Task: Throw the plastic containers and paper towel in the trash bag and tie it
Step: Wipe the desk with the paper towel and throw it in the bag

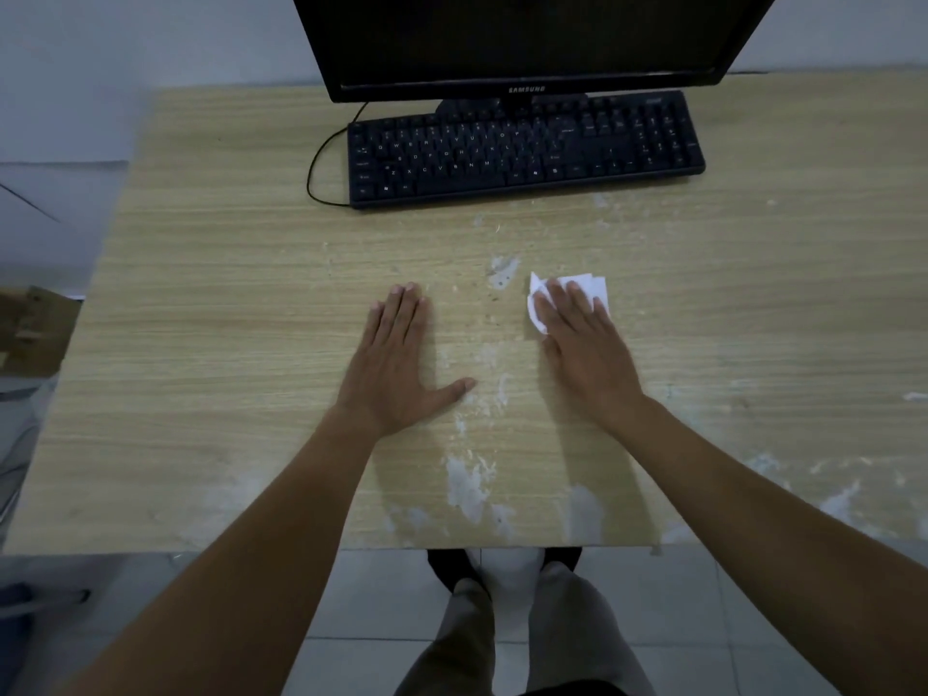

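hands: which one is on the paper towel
The right hand, flat on the white paper towel; the left hand rests on the bare desk.

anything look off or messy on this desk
Yes: whitish patches and flecks streak the desk from below the keyboard, between the left hand and right hand, to the near edge. Whether spilled residue or worn surface, I cannot tell. The right hand presses a paper towel beside them.

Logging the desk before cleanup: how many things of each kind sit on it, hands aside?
Monitor: 1
Keyboard: 1
Paper towel: 1, pressed flat under the right hand
Plastic containers: 0 in view
Trash bag: 0 in view
Total: 3
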